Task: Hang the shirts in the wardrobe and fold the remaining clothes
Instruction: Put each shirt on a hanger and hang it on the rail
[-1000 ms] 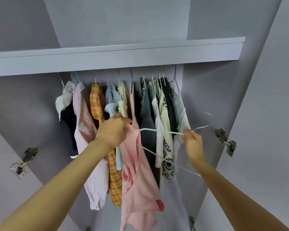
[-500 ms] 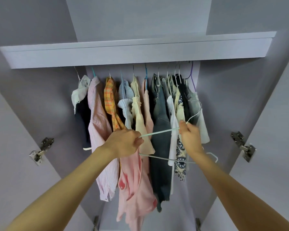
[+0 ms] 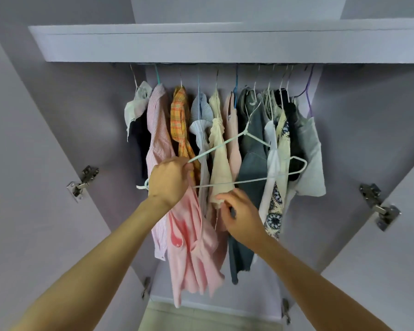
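My left hand [image 3: 170, 180] grips the pink shirt [image 3: 191, 247] & one end of the pale wire hanger [image 3: 227, 183]. My right hand [image 3: 242, 218] is curled at the shirt's top edge, just under the hanger's bar; can't tell if it grips anything. Shirt hangs in front of the full clothes row [image 3: 225, 130] under the wardrobe shelf [image 3: 225, 44]. Both doors [image 3: 29, 187] stand wide, floor [image 3: 201, 318] below.

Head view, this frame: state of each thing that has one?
left hand: grips pink shirt and hanger
right hand: fingers curled at the clothes, grip unclear
pale hanger: off the rail, tilted
pink shirt: dangling, not yet hung
wardrobe doors: open
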A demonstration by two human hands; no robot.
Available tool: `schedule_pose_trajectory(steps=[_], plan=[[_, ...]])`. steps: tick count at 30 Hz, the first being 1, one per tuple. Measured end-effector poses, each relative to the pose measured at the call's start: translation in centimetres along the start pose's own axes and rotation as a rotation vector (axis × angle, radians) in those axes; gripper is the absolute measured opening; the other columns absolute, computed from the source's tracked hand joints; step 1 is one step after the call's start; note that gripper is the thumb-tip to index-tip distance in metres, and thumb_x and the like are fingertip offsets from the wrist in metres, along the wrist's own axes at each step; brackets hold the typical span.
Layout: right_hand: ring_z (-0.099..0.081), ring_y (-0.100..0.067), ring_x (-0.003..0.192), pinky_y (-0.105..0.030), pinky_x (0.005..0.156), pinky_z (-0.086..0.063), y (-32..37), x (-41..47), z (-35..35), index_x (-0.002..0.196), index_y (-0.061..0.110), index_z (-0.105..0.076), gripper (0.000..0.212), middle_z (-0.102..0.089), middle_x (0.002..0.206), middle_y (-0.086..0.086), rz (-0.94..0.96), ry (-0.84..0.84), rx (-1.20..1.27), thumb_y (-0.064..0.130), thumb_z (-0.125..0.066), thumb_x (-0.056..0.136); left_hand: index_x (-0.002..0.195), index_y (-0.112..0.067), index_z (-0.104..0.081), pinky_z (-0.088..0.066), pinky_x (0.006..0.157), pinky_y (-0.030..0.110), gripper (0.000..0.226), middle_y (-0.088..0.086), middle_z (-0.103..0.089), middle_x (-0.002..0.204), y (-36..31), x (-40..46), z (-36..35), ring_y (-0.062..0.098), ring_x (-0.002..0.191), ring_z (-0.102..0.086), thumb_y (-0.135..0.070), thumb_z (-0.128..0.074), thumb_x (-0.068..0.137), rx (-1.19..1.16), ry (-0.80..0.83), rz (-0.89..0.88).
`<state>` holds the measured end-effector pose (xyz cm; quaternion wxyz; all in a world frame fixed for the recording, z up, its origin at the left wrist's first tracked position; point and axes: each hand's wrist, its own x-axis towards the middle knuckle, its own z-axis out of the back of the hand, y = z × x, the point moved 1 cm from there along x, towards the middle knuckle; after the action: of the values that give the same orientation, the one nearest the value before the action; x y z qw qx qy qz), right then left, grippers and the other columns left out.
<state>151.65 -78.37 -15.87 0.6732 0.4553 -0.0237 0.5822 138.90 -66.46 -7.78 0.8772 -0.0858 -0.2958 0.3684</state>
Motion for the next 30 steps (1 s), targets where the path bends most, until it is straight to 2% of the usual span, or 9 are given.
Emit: schedule_pose_trajectory(steps=[2,5,8,13,17,19,23,27,30], plan=[[-0.055,-0.019,0.095,-0.021,0.074,-0.043,0.0,-0.9,-2.4,0.119,0.013,-0.06,0.031,-0.058,0.104,-0.007,-0.043,0.228,-0.049,0.011,-0.051,0.09,0.095,-0.003,-0.066,-0.045,0.075,0.04,0.025,0.011,-0.066,0.095,0.0,-0.4,0.3,0.033,0.088,-0.057,-0.015,-0.044,0.096,-0.032,-0.02,0.007],[-0.047,-0.02,0.114,-0.029,0.092,-0.043,0.2,-0.8,-4.8,0.137,0.017,-0.042,0.045,-0.05,0.124,-0.006,-0.031,0.362,-0.103,0.017,-0.047,0.093,0.095,-0.004,-0.067,-0.042,0.072,0.035,0.024,0.011,-0.066,0.092,0.3,-1.1,0.9,0.031,0.086,-0.057,-0.016,-0.045,0.096,-0.059,-0.058,-0.006],[-0.048,-0.023,0.11,-0.037,0.094,-0.043,0.7,-0.1,-6.1,0.132,0.017,-0.048,0.042,-0.046,0.123,-0.009,0.03,0.385,-0.088,0.017,-0.05,0.09,0.093,-0.004,-0.068,-0.04,0.073,0.031,0.024,0.009,-0.068,0.093,1.1,-1.6,1.6,0.029,0.089,-0.057,-0.016,-0.047,0.096,-0.07,-0.08,-0.007],[-0.045,-0.023,0.11,-0.035,0.096,-0.04,0.6,-0.2,-8.4,0.118,0.017,-0.059,0.032,-0.042,0.126,-0.007,0.05,0.466,-0.085,0.028,-0.056,0.088,0.095,-0.006,-0.07,-0.031,0.069,0.02,0.022,0.008,-0.068,0.096,2.8,-2.6,2.5,0.028,0.093,-0.057,-0.013,-0.049,0.096,-0.094,-0.114,0.033],[-0.042,-0.024,0.121,-0.043,0.103,-0.033,-2.0,-2.0,-9.3,0.122,0.024,-0.055,0.037,-0.05,0.126,-0.005,0.025,0.935,-0.445,0.042,-0.043,0.092,0.096,-0.006,-0.069,-0.032,0.071,0.021,0.022,0.008,-0.067,0.099,3.8,-2.9,3.2,0.028,0.093,-0.057,-0.015,-0.049,0.096,-0.137,-0.143,0.08],[-0.049,-0.028,0.116,-0.041,0.091,-0.042,-3.8,-3.2,-8.9,0.124,0.021,-0.05,0.039,-0.052,0.118,-0.007,-0.095,1.115,-0.526,0.041,-0.041,0.092,0.095,-0.006,-0.069,-0.037,0.073,0.028,0.022,0.009,-0.066,0.098,4.5,-3.0,3.7,0.029,0.091,-0.058,-0.015,-0.049,0.096,-0.154,-0.166,0.096],[-0.06,-0.021,0.096,-0.029,0.076,-0.046,-7.2,-4.5,-6.3,0.113,0.015,-0.053,0.035,-0.06,0.107,-0.005,-0.277,1.012,-0.588,0.041,-0.043,0.092,0.094,-0.007,-0.068,-0.041,0.078,0.038,0.021,0.012,-0.066,0.098,7.3,-3.4,3.7,0.035,0.094,-0.056,-0.016,-0.048,0.096,-0.088,-0.15,0.169],[-0.057,-0.018,0.098,-0.029,0.083,-0.044,-8.6,-3.7,-3.4,0.121,0.018,-0.051,0.033,-0.051,0.112,-0.005,-0.353,0.839,-0.427,0.036,-0.043,0.094,0.094,-0.01,-0.067,-0.037,0.084,0.041,0.022,0.01,-0.065,0.099,10.2,-4.8,2.0,0.035,0.097,-0.053,-0.016,-0.046,0.096,-0.002,-0.048,0.275],[-0.055,-0.016,0.091,-0.028,0.08,-0.044,-9.2,-2.7,-1.4,0.099,0.02,-0.058,0.014,-0.047,0.101,0.0,-0.387,0.741,-0.262,0.029,-0.048,0.094,0.1,-0.009,-0.067,-0.034,0.085,0.041,0.022,0.009,-0.065,0.105,11.6,-6.0,0.7,0.034,0.101,-0.051,-0.013,-0.045,0.096,0.017,0.015,0.336]])
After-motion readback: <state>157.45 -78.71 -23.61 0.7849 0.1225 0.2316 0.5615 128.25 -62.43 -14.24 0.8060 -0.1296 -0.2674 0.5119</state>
